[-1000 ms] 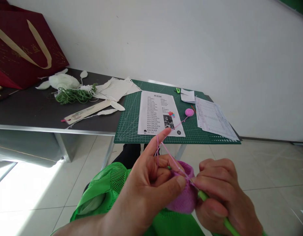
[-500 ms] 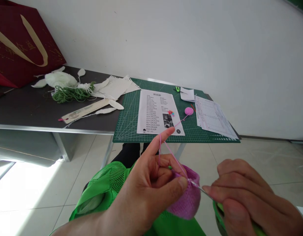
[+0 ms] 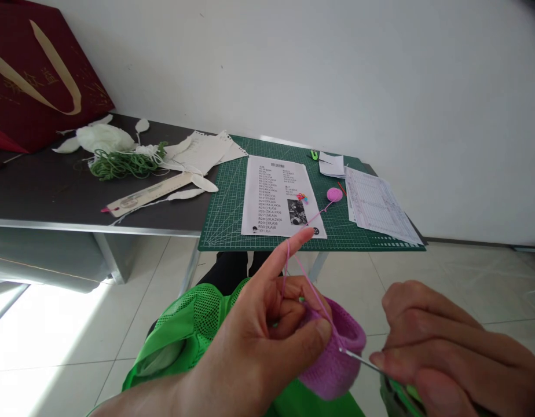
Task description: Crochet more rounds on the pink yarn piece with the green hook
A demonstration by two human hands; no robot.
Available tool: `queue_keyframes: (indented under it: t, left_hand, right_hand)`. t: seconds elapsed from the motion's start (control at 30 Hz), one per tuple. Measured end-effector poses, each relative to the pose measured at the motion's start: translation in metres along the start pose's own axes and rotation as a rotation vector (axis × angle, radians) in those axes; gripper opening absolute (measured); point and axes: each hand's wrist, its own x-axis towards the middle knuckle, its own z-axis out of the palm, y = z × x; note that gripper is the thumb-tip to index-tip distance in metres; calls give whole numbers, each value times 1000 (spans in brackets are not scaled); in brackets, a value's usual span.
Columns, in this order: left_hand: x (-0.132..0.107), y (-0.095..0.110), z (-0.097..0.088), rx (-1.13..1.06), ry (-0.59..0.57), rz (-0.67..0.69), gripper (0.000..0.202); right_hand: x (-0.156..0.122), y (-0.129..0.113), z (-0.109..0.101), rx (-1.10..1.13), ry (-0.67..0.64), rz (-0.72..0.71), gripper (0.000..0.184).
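L hand is clenched on pink crochet piece, above green mesh cloth on person's lap. Pink yarn goes up past L index finger to pink yarn ball on green cutting mat. R hand grasps green-handled crochet hook, metal tip at piece's edge. L index fingertip blocks lower corner of pattern sheet. Forms lie right of it. On dark table: wooden ruler, green yarn tangle, w/ red bag behind.
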Motion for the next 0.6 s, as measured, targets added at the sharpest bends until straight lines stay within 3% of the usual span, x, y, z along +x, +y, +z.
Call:
queue_keyframes:
  t: [0.13,0.3,0.47,0.6]
  left_hand:
    - [0,2,-2,-11,-49,13,76]
    - [-3,1,-3,-79,-102,-2,70]
    - [0,1,-4,-103,-114,-20,69]
    - [0,1,-5,-84,-113,-38,68]
  right_hand:
    - [-1,5,1,60,-104,-60,18]
    - [-6,2,16,21,145,31,24]
    - [-2,7,20,11,122,6,12]
    - [4,8,23,73,82,23,16]
